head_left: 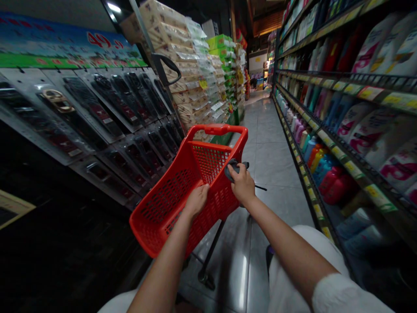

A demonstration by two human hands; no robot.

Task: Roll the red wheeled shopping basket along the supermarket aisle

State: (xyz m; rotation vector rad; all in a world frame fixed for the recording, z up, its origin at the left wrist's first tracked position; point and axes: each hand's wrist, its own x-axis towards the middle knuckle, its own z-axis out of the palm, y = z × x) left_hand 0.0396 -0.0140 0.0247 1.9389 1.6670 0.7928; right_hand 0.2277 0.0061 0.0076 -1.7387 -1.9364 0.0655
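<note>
A red plastic shopping cart [208, 204] with perforated walls stands at a slant in front of me, its basket showing no goods. My left hand [197, 200] is closed over the near side rim of the basket, fingertips partly hidden inside. Farther along that side, my right hand [243, 184] is closed around a dark grey curved item [232, 169] beside the rim. Its exact kind is unclear, and I cannot tell whether it is fixed to the cart. A thin black rod sticks out to the right beneath that hand.
Packaged belts [120, 98] hang on a display wall at left. Stacked beige packs [182, 65] and green packs [224, 56] line the aisle beyond. Shelves of bottles [332, 182] run along the right. The grey tiled floor [260, 126] leads away between them.
</note>
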